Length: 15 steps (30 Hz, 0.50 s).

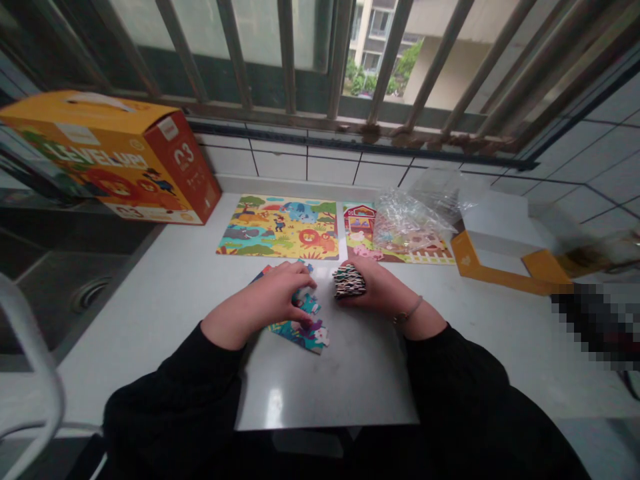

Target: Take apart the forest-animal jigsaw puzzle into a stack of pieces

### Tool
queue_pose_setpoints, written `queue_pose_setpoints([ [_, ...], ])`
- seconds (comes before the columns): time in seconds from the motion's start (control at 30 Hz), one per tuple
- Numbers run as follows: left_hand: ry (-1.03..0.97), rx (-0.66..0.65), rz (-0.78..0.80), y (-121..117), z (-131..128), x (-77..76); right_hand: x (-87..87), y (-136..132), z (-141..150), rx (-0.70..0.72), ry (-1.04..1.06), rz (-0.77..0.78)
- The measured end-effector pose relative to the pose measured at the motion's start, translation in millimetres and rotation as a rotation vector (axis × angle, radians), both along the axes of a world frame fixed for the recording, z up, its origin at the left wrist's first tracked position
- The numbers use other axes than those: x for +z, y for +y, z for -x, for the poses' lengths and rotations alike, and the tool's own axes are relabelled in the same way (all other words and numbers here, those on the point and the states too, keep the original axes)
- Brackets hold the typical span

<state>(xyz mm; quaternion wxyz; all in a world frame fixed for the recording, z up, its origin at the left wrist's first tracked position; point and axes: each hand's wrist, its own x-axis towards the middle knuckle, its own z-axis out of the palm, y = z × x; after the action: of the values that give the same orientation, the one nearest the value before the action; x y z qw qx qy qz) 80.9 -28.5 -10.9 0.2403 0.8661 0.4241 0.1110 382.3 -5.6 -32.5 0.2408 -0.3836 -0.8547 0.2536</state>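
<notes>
Two colourful cardboard jigsaw pictures lie finished on the white tabletop (pixel 350 373) beyond the hands: a wide savannah-animal puzzle (pixel 280 227) straight ahead of the left hand, and a farm puzzle with a red barn (pixel 363 230) ahead of the right hand, partly covered by a crumpled clear plastic bag (pixel 415 213).

A third picture looks only begun. Under the left hand (pixel 273 297) lies a small joined patch of blue-green jigsaw pieces (pixel 305 327), reaching a little toward the person. That hand rests palm down on the patch, its fingers curled over a piece at the patch's right edge; whether it pinches the piece or only presses it I cannot tell.

The right hand (pixel 383 290) is closed around a thick stack of loose jigsaw pieces (pixel 349 280), held on edge just beside the left fingertips. Judging by how thick that stack is, most of this third puzzle remains to be laid.

Far to the left of the hands stands an orange cardboard puzzle box (pixel 115 157). To the right of the right hand lie an orange cardboard tray (pixel 493 273) and a white inner box (pixel 495 223).
</notes>
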Motion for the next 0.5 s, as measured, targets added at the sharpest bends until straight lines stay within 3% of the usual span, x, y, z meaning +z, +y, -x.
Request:
queue_pose_setpoints([
  [0.2,-0.008,-0.033,0.085,-2.2,-3.5,-2.7,-2.3,1.3,1.4,0.004,-0.018,0.029],
  [0.5,0.008,0.075,0.118,-9.8,-13.2,7.9,-1.0,1.7,1.0,-0.002,0.005,0.052],
])
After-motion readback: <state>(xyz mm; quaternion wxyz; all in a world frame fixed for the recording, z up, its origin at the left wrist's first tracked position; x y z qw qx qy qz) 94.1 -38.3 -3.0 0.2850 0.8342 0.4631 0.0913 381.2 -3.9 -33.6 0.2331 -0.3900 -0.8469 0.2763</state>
